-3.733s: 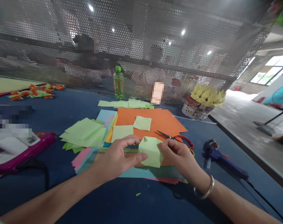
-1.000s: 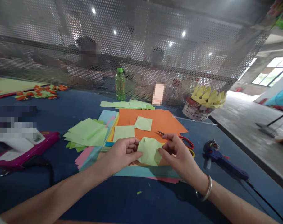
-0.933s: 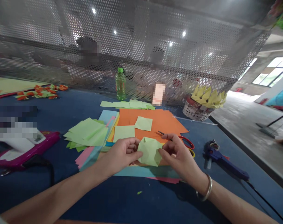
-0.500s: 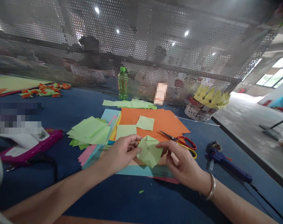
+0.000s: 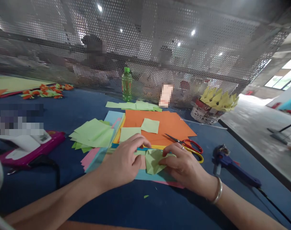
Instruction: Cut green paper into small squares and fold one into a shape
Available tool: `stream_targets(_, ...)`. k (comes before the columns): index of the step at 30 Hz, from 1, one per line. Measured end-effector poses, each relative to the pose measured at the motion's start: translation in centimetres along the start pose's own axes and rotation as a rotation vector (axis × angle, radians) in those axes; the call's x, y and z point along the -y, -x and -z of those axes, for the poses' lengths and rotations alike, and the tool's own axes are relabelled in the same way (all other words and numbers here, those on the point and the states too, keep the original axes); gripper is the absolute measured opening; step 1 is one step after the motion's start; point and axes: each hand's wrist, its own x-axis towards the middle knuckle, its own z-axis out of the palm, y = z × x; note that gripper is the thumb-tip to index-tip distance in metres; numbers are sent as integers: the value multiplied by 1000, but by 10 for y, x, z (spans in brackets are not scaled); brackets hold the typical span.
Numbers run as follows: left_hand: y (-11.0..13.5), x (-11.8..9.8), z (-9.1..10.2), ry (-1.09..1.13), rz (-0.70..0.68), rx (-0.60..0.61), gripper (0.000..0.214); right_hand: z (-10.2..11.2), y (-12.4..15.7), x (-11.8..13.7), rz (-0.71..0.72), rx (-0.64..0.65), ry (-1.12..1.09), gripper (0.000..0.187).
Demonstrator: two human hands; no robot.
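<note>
A creased square of light green paper (image 5: 153,162) is pinched at its right side by my right hand (image 5: 183,163), which wears a ring and a bangle. My left hand (image 5: 126,159) hovers just left of that paper, fingers curved and apart, with nothing visible in them. Beneath both lie stacked coloured sheets, with orange paper (image 5: 159,127) at the back. Two flat green squares rest there, one a small green square (image 5: 150,125). Scissors (image 5: 183,143) with red and yellow handles lie just beyond my right hand.
Green sheets (image 5: 92,134) are piled on the left, near a magenta device (image 5: 54,140). A blue glue gun (image 5: 238,169) lies on the right. Farther back stand a green bottle (image 5: 127,84) and a basket (image 5: 205,111) with yellow folded points, before a perforated metal screen (image 5: 140,41).
My left hand has let go of the green paper and moved slightly left and down. My right hand has shifted its grip farther onto the paper, which has turned and come lower.
</note>
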Motion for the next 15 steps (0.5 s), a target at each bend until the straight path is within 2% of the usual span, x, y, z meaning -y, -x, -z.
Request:
stream_targets(4, 6, -9, 6, -10, -18, 197, 39, 0, 1, -1, -33, 90, -43, 23)
stream_targets(6, 7, -8, 4, -23, -17, 244, 37, 0, 1, -1, -55, 112, -49, 23)
stream_targets(11, 2, -1, -6, -89, -9, 199, 15, 2, 2, 0, -154, 68, -54, 26)
stream_targets(13, -1, 1, -8, -103, -35, 197, 5, 2, 2, 0, -129, 74, -47, 16)
stream_targets(15, -2, 2, -10, -104, -58, 190, 7, 3, 1, 1, -83, 101, -29, 12)
